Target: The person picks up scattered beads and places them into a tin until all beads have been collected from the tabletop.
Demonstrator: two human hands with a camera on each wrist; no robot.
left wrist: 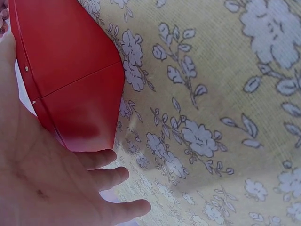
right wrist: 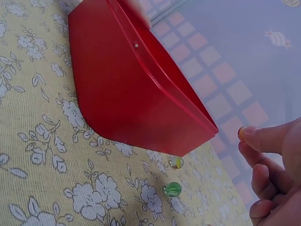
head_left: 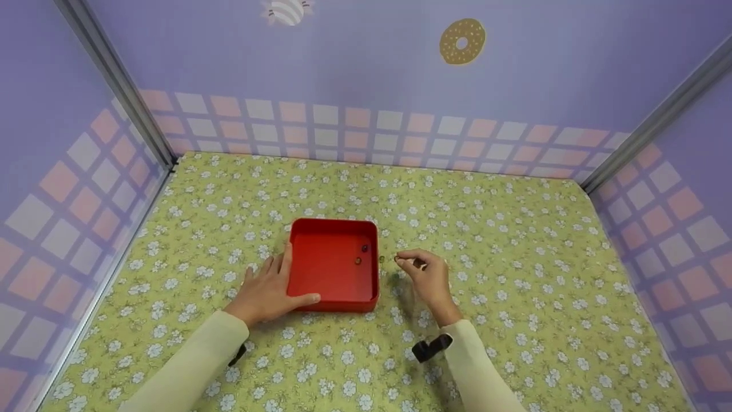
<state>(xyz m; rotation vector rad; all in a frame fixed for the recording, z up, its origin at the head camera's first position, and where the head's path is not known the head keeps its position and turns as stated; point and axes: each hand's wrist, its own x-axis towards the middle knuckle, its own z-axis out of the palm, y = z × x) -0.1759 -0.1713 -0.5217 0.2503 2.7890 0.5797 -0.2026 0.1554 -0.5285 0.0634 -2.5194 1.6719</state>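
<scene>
A red square box (head_left: 329,266) sits on the flowered cloth. My left hand (head_left: 266,292) rests against its near left corner, thumb lying over the near rim and fingers stretched along the left side. In the left wrist view several straight fingertips (left wrist: 115,172) stick out past the red wall. Just beyond the box's right side, my right hand (head_left: 426,277) pinches an orange-amber marble (right wrist: 241,133) between thumb and forefinger, above the cloth. Inside the box lie a dark marble (head_left: 364,248) and an amber one (head_left: 358,261).
On the cloth beside the box's right wall lie a clear marble with a yellow swirl (right wrist: 176,162) and a green marble (right wrist: 172,189). Purple panels with a checked border (head_left: 389,137) enclose the cloth-covered surface (head_left: 514,229) at the back and both sides.
</scene>
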